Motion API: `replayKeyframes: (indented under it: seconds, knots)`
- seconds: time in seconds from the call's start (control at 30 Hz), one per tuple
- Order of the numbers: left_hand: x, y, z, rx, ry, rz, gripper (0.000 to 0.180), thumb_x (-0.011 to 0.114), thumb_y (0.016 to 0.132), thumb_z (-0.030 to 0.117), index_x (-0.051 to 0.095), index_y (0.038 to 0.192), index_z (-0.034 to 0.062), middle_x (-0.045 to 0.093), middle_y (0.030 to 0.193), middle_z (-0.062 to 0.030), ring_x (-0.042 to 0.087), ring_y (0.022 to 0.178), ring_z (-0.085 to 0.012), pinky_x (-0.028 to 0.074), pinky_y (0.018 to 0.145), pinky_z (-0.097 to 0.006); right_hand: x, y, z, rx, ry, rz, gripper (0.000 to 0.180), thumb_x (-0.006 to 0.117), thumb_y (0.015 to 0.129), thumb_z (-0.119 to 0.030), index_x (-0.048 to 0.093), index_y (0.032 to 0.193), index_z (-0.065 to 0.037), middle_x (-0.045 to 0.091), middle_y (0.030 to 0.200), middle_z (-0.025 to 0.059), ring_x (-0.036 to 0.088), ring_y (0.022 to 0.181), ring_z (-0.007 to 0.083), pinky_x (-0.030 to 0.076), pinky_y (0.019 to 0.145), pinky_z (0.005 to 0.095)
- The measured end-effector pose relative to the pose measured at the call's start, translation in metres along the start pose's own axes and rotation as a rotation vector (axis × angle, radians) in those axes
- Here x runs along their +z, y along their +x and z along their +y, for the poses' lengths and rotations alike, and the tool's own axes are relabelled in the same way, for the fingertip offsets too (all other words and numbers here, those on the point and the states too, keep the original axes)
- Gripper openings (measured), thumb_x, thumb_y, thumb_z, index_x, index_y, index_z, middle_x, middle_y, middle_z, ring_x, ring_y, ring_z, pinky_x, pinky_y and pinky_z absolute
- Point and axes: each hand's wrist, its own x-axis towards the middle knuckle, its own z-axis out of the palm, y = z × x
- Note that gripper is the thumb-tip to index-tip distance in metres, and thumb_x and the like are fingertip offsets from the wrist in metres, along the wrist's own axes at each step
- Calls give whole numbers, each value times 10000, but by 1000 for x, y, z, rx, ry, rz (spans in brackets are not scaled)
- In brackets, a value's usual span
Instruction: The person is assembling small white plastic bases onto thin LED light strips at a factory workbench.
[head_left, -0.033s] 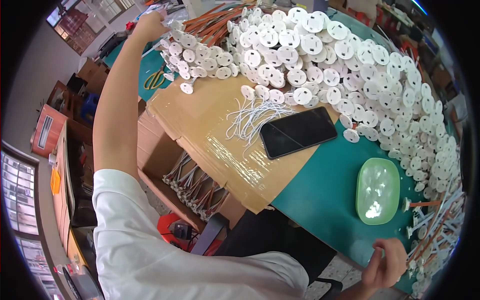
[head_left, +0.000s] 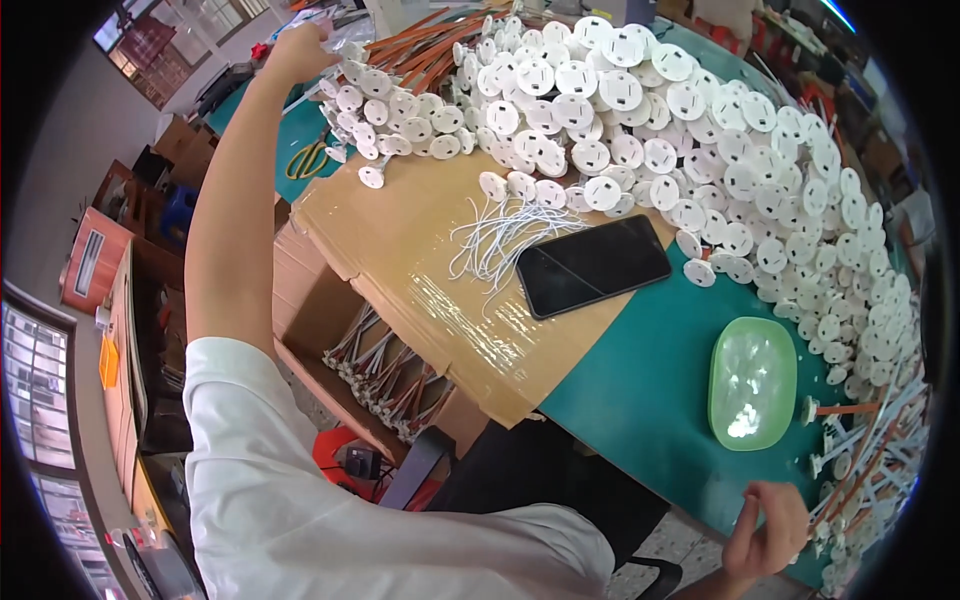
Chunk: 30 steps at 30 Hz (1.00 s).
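My left arm stretches to the far left of the table. My left hand [head_left: 298, 54] is beside crumpled clear plastic [head_left: 350, 45] behind the pile; its fingertips are hidden, so I cannot tell its grip. Near the right front edge, my right hand [head_left: 765, 530] hovers with thumb and fingers curled close, nothing visible in it. Ahead of it lies an empty-looking green oval dish [head_left: 753, 385]. A large heap of round white discs with slots [head_left: 620, 90] covers the back and right. A black phone [head_left: 594, 266] and loose white cords [head_left: 495, 240] rest on a cardboard sheet [head_left: 400, 260].
Brown strips [head_left: 425, 50] lie behind the heap, and scissors with yellow handles [head_left: 307, 160] at the left. White and brown strips with disc ends [head_left: 865, 470] pile up at the right edge. Below the cardboard, an open box [head_left: 330, 395] holds similar pieces, beside a chair [head_left: 425, 470].
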Motion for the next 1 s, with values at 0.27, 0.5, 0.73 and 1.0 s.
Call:
replayKeyframes:
  seconds: [0.27,0.5,0.73,1.0]
  knots:
    - [-46,-101,98,-122,-568,406,463,597,917,370,610,1233,32,693,1090,-151,667,1014,-222,505,859,-329,-44,-72,6,349,-307,41,329,543,904,-213,629,1073,55,680,802,161,649,681,285,509,633,358]
    - [-59,-294,330,13,-1863,21,436,382,1039,266,625,1060,-96,681,836,-153,655,746,-212,516,794,-339,-81,-106,-10,496,-320,80,219,425,922,13,633,862,46,653,654,94,646,580,187,492,576,258]
    - [-47,-305,380,-83,-2035,-118,283,491,990,168,638,992,-74,667,785,-119,633,699,-176,510,717,-287,-121,-138,-20,707,-432,250,126,570,925,-50,643,890,47,637,705,77,612,637,99,473,594,224]
    - [-46,-303,379,145,-2102,-298,150,613,912,120,651,910,-25,672,773,-55,637,684,-110,519,632,-268,-130,-168,34,722,-832,189,302,674,876,-215,659,1083,4,678,1000,162,641,942,311,485,835,386]
